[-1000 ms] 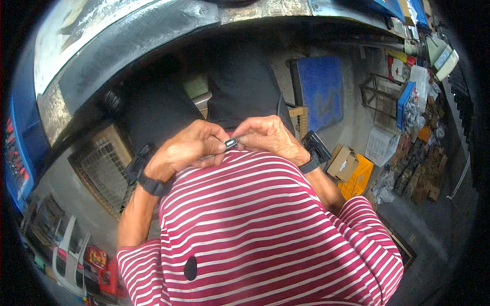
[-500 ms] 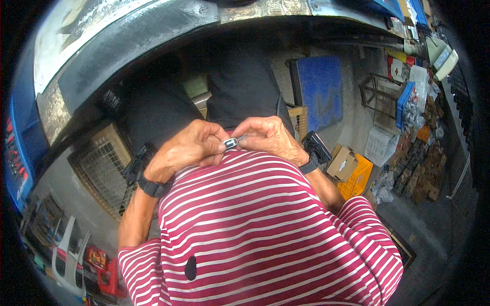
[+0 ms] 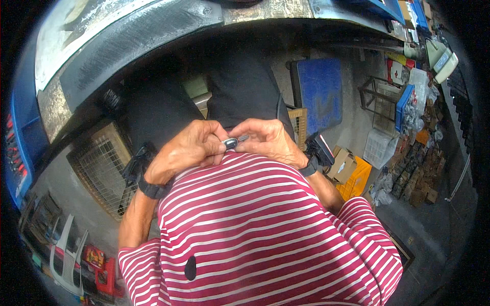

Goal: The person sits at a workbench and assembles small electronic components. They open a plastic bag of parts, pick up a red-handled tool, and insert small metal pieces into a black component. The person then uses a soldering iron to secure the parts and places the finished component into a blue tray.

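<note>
In front of my belly, both hands meet at a small silver oval metal piece with a dark middle [image 3: 231, 143]; I cannot make out its exact kind. My left hand [image 3: 193, 145] pinches its left end between thumb and fingertips. Closed too, my right hand [image 3: 267, 140] pinches a thin grey metal part [image 3: 243, 138] that sticks out from the oval's right side. Whether the two parts are joined is too small to tell. Just below the fingers lies the red-and-white striped shirt [image 3: 275, 224] I wear.
A worn workbench edge [image 3: 138, 43] runs across the top. A blue tray [image 3: 20, 137] sits at far left, above a wire-mesh frame [image 3: 99, 168]. To the right stand a blue panel [image 3: 319, 94], a cardboard box [image 3: 342, 166], a yellow crate [image 3: 357, 178] and stacked brown pieces [image 3: 423, 168].
The small oval metal piece has turned slightly between my fingertips, and its face now looks darker. Both hands keep nearly the same place and grip.
</note>
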A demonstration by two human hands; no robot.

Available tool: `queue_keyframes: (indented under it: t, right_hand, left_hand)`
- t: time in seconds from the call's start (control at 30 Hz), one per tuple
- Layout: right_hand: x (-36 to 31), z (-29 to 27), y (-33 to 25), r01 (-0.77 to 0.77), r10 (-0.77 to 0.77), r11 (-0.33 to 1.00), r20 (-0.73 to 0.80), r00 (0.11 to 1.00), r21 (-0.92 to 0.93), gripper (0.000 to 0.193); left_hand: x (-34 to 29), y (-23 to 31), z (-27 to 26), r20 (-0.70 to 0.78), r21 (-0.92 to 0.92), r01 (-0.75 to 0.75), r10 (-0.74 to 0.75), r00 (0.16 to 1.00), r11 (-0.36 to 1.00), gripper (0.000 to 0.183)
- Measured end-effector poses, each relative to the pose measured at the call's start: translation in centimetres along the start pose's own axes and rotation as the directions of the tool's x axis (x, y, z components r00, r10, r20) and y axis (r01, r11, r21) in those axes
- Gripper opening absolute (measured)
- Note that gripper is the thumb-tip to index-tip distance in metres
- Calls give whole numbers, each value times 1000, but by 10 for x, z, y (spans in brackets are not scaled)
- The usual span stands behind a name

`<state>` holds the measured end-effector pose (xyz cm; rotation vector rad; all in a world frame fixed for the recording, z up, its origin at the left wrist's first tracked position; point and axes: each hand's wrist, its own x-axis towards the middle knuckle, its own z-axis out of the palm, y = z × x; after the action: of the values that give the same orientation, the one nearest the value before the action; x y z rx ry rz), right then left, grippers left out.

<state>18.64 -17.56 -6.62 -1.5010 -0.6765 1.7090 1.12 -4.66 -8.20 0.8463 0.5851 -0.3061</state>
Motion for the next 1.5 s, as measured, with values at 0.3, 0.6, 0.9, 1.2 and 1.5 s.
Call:
queue_keyframes:
  t: [0.3, 0.6, 0.9, 1.2, 1.5]
  right_hand:
    - [2, -5, 4, 293, -282, 895, 84, 956, -337, 22]
    - [0, -6, 5, 419, -452, 749, 67, 889, -513, 23]
    - [2, -2, 6, 490, -564, 660, 55, 824, -569, 23]
    - [4, 0, 2, 427, -475, 723, 58, 878, -542, 18]
    - [3, 4, -2, 418, -475, 711, 52, 878, -565, 19]
  left_hand:
    - [-8, 3, 15, -147, 424, -163, 245, 958, 891, 12]
    - [-8, -6, 23, -77, 753, -358, 613, 786, 553, 18]
    - [-1, -14, 23, 33, 905, -370, 833, 552, 209, 20]
    - [1, -20, 22, -14, 896, -354, 816, 578, 266, 27]
    - [0, -19, 24, -22, 905, -351, 848, 530, 243, 24]
